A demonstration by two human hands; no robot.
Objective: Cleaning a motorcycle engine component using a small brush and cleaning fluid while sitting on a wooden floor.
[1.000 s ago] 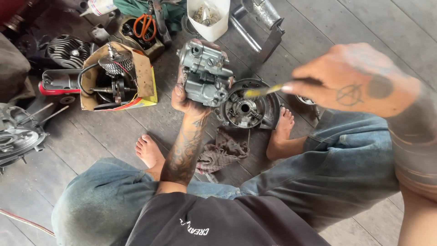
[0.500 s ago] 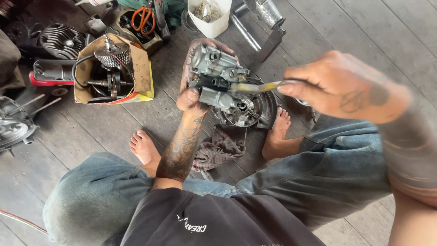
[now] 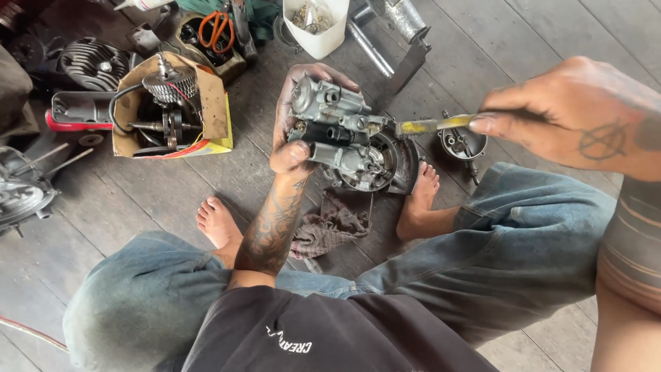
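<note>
Parts crowd the far floor [image 3: 138, 207]: a cardboard box [image 3: 213, 110] far left, a white tub [image 3: 323, 38] beyond. The left hand [image 3: 292, 131] wraps a grey carburettor [image 3: 334, 127] above a round engine part [image 3: 385, 165]. The right hand [image 3: 578, 117] pinches a yellow-handled tool [image 3: 434, 125], lying left-right, tip touching the carburettor's right side.

Grey carburetor [image 3: 330, 131]; yellow-handled tool [image 3: 434, 125]; brownish, perhaps stained, rag [image 3: 327, 227].
</note>
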